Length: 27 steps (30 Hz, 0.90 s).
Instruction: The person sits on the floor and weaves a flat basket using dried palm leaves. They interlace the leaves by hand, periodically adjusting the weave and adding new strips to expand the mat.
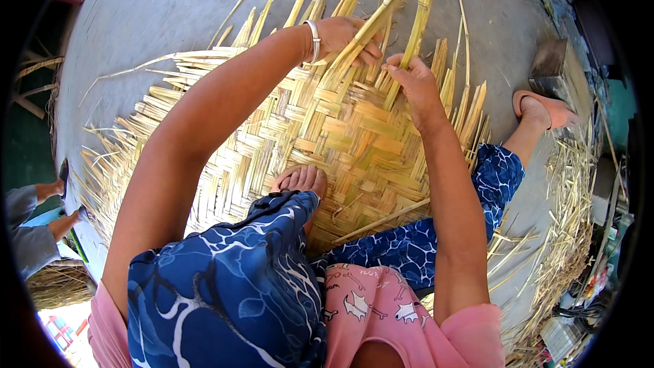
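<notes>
I have the flat, yellow woven-strip mat point(378, 153) spread from six to nine o'clock of my right fingers point(404, 77), pinching a narrow, greenish plant strip point(422, 12); farther, at ten o'clock, my left fingers point(371, 53) sit beneath a broad, pale-yellow strip point(383, 18), grip unclear.

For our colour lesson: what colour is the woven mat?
The mat is mostly straw-yellow; head view.

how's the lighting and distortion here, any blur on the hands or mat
In the head view, the mat is brightly lit, its weave readable; in the head view, the left hand and right hand show no obvious blur; the head view's lower-left edge is washed out; the head view's fisheye darkens the corners and sides.
</notes>
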Each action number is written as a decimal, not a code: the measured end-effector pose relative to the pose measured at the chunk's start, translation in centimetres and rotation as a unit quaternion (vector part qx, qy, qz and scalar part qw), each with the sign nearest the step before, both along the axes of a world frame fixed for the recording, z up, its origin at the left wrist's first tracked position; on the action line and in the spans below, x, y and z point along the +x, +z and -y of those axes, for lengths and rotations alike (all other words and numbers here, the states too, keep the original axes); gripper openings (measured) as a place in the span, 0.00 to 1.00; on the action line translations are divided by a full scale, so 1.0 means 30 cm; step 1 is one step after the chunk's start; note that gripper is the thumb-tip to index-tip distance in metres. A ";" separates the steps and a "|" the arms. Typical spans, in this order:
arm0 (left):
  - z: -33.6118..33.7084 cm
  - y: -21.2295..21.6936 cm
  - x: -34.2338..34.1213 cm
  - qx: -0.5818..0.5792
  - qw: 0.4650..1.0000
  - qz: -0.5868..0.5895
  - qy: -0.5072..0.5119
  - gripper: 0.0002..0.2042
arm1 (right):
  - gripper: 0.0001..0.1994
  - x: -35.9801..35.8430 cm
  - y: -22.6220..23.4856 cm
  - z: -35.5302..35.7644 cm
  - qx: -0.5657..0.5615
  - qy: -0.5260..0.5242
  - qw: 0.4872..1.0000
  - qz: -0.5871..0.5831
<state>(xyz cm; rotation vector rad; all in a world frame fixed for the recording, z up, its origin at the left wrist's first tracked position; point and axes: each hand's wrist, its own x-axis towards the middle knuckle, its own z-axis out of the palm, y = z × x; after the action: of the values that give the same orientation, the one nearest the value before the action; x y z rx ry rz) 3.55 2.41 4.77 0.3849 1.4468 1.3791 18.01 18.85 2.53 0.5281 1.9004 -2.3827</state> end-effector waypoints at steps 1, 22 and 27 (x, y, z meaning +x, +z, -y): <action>0.003 0.001 0.001 0.012 1.000 0.013 -0.022 0.18 | 0.05 0.007 0.012 0.005 0.009 0.001 1.000 -0.006; -0.164 -0.039 -0.119 -0.213 0.824 -0.394 -0.348 0.17 | 0.15 0.061 0.025 0.021 0.269 0.036 0.962 -0.031; -0.141 -0.040 -0.111 -0.205 0.906 -0.219 -0.298 0.15 | 0.17 0.062 0.077 0.033 0.280 0.050 0.959 -0.005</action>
<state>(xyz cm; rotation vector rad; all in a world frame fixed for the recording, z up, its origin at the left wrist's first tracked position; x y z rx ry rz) 0.23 6.64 3.57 0.8159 1.7374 0.4896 19.88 17.86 4.83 0.4220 2.5366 -1.7665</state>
